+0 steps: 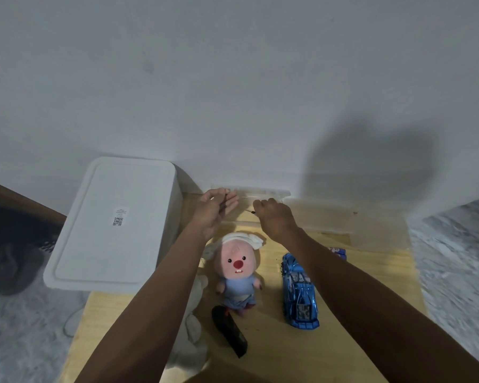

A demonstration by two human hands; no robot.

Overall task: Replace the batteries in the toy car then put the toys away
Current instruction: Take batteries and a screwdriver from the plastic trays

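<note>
Head view, one frame.

Count on the bench: 1 blue car, 1 pink plush with a white cap and blue dress, 1 white plush largely hidden under the left forearm, 1 black remote, 1 pack of batteries (count inside not legible), 1 white lidded bin, 1 clear tray at the far edge against the wall.

Left hand: raised over the far edge of the bench, fingers extended and close together, thumb up. A thin dark item lies against the fingers; cannot tell what it is, nor whether it is gripped.

Right hand: closed into a fist over the clear tray, grip shut around a thin tool whose dark tip sticks out toward the left hand. Probably a small screwdriver; too small to confirm.

Car position: lying on the bench near side of both hands, under the right forearm line, well apart from either grip, touched by neither. Batteries just beyond the car, beside the right forearm. Pink plush stands between the two forearms, just below the hands.
</note>
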